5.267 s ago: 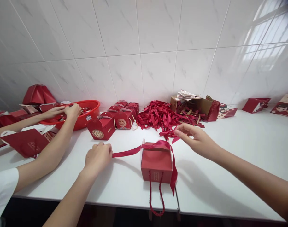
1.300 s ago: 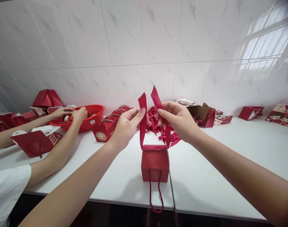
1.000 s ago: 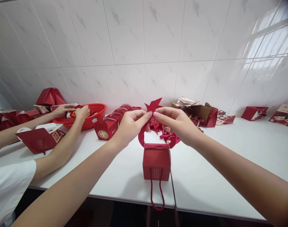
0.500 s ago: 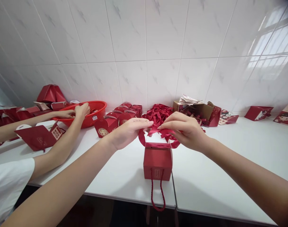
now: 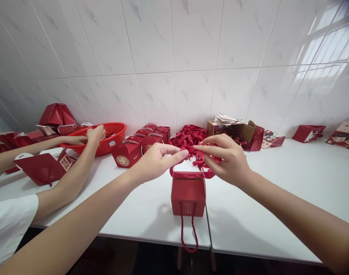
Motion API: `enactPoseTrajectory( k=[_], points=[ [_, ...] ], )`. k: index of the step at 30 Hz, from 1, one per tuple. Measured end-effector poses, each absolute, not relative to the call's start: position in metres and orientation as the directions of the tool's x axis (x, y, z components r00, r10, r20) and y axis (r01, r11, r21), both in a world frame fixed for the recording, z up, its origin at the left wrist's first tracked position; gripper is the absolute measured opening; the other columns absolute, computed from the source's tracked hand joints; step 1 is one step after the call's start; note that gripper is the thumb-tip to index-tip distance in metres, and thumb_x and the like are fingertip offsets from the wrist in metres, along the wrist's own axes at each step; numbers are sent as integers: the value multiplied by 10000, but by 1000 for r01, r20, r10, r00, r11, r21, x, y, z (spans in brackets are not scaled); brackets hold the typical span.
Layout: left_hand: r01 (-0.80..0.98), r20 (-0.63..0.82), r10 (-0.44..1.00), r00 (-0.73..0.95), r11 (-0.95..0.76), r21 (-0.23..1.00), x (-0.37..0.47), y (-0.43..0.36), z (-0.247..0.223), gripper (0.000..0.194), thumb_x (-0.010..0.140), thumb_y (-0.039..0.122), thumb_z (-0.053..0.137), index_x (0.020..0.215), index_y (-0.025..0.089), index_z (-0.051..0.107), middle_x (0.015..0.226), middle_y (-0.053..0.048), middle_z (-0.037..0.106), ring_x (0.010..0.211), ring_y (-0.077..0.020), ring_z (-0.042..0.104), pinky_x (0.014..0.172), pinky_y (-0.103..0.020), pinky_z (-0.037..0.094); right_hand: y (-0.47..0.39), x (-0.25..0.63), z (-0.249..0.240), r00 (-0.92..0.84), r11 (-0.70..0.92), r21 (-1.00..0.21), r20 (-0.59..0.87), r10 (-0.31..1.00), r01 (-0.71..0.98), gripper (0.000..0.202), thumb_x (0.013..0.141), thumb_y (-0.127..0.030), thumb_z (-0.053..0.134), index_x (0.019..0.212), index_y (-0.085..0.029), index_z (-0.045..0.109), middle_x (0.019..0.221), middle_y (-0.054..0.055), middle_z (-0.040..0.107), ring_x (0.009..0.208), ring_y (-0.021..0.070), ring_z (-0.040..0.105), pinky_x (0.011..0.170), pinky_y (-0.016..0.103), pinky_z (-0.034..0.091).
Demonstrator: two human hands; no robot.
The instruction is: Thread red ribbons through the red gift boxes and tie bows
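A small red gift box [image 5: 188, 193] stands at the front edge of the white table, its twisted cord handle [image 5: 183, 236] hanging over the edge. A red ribbon [image 5: 188, 175] passes across the box's top and rises at both sides. My left hand [image 5: 159, 159] pinches the ribbon above the box between thumb and fingers. Close beside it on the right, my right hand [image 5: 227, 158] also grips the ribbon with its fingertips. The part between the two hands looks folded or crossed; its exact form is unclear.
Behind the box lies a heap of red ribbons [image 5: 191, 134]. Finished-looking red boxes [image 5: 127, 153] stand left of it, beside a red basin [image 5: 118, 138] where another person's hands [image 5: 95, 134] work. An open cardboard box [image 5: 249, 133] is at back right, near the tiled wall.
My fingers have shifted on the ribbon, the left thumb now pressing over it and the loose ribbon drawn in closer. The whole view has moved slightly.
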State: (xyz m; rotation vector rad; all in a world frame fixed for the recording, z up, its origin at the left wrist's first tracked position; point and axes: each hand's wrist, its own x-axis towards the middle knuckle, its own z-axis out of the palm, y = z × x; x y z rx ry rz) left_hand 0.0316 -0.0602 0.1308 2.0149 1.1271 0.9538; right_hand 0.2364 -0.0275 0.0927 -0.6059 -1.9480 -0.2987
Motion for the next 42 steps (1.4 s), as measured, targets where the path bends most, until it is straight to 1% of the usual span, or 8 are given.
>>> enactPoseTrajectory(
  k=[4,7,18,24,29,32,36,42],
  points=[
    [720,641,725,251,-582,377,26,-70,125,230,835,346,550,718,225,707,785,-16,710,805,-199,626,825,-320,391,-31,238,96,-146,780,-366,856,496,507,146,821,-228,545,786,-204,685,871,59,656,803,185,602,686,310,472],
    [842,746,631,214,-506,187,6,-78,123,311,824,298,524,537,203,595,609,-3,646,649,-174,580,797,-332,354,-34,257,100,-117,643,-434,766,632,631,163,790,-217,522,640,-191,579,806,44,631,720,169,579,614,285,427],
    [981,261,960,98,-138,138,-72,-78,25,325,734,256,449,424,184,380,452,-10,528,469,-140,403,702,-328,337,-40,312,28,-137,145,-176,54,989,974,188,756,-239,440,575,-198,470,725,59,607,626,190,526,494,275,300],
    [977,88,992,88,-104,187,-82,-69,4,313,756,248,426,448,192,440,472,-14,529,490,-161,437,679,-329,344,-22,330,11,-99,65,-203,-162,982,977,213,802,-268,424,654,-187,554,816,87,642,703,225,595,560,311,386],
    [927,265,957,122,-205,314,-65,-62,25,263,800,386,499,627,202,572,902,-74,627,822,-229,575,778,-338,383,-17,316,18,-145,161,-92,159,976,983,342,888,-379,394,976,-153,636,1060,162,611,963,320,580,728,411,440],
    [827,399,911,106,-304,474,-34,-67,32,213,861,382,450,737,212,481,838,-36,564,785,-187,545,733,-291,410,-18,293,24,-256,332,-314,259,931,890,360,903,-430,392,1050,-189,615,1120,124,607,1016,288,560,817,422,441],
    [693,381,915,132,-360,625,11,-75,29,150,851,356,501,824,216,455,829,-15,516,782,-173,518,710,-283,426,-25,262,25,-365,347,-705,134,921,618,475,905,-558,331,1091,-202,585,1100,91,623,1013,235,569,805,357,460],
    [610,384,915,126,-377,697,33,-66,17,126,870,314,493,900,217,418,902,-13,465,830,-154,477,781,-314,431,-30,242,25,-451,290,-798,26,892,528,697,873,-622,350,1413,-183,311,793,36,630,745,193,582,707,325,445]
  ],
)
